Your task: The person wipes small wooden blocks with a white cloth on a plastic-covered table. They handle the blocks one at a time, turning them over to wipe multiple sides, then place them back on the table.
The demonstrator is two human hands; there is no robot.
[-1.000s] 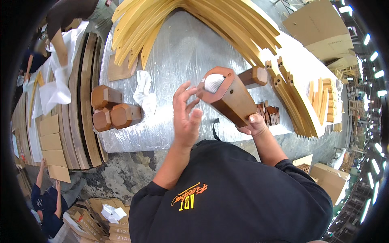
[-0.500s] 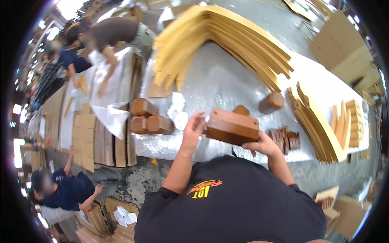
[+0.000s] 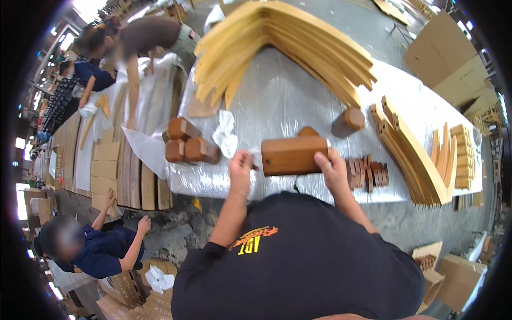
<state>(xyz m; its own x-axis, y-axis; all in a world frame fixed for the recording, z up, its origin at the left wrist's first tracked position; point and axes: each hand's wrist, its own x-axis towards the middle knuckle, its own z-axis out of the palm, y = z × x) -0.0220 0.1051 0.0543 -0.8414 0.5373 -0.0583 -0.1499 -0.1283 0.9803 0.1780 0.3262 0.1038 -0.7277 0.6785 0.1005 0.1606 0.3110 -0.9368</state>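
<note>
A brown wooden block (image 3: pixel 295 156) with bevelled edges and a small dark hole is held level above the near edge of the table. My right hand (image 3: pixel 332 164) grips its right end, thumb on the near face. Just off the left end, my left hand (image 3: pixel 241 164) has its fingers closed on a thin white piece (image 3: pixel 255 157), cloth or paper. Behind the held block, another brown block (image 3: pixel 308 132) is partly hidden. A standing brown block (image 3: pixel 348 122) is farther right. Three stacked brown blocks (image 3: pixel 188 140) sit to the left, beside a crumpled white cloth (image 3: pixel 226 134).
Curved light wooden pieces (image 3: pixel 266 26) arch across the far side of the plastic-covered table (image 3: pixel 277 85). More curved pieces (image 3: pixel 413 154) and small brown parts (image 3: pixel 368 173) lie to the right. Co-workers (image 3: pixel 106 240) stand at the left, around long wooden boards (image 3: pixel 141 170).
The held block has turned so another long face shows, and it has moved slightly left. My left hand has drawn away from its end. At the left, the co-workers have shifted.
</note>
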